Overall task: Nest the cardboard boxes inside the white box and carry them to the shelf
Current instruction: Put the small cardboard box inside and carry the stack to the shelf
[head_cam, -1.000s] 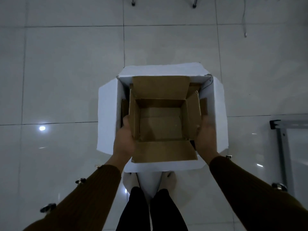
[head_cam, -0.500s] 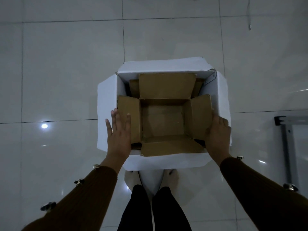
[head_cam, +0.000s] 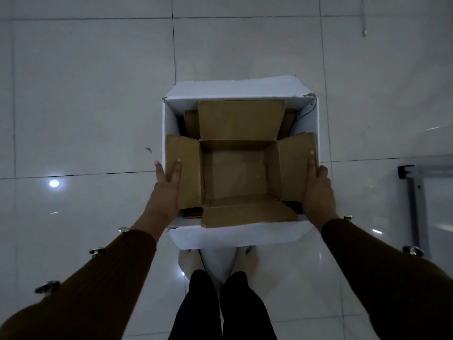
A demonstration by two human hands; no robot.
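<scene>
The white box (head_cam: 235, 90) stands open on the tiled floor in front of my feet. A brown cardboard box (head_cam: 236, 173) sits nested inside it, its four flaps spread outward; the edge of another cardboard box (head_cam: 190, 122) shows behind it at the back left. My left hand (head_cam: 166, 190) grips the white box's left side, thumb lying on the left cardboard flap. My right hand (head_cam: 317, 190) grips the right side, thumb on the right flap. The white side flaps are hidden, folded down under my hands.
A metal frame with a glass panel (head_cam: 416, 192) stands at the right edge. My legs (head_cam: 220, 305) and feet are directly below the box. Pale glossy floor tiles (head_cam: 85, 94) surround the box on all sides.
The cardboard box dropped into the white box and its side flaps opened out. My hands moved from the cardboard box to the white box's sides, folding its side flaps down.
</scene>
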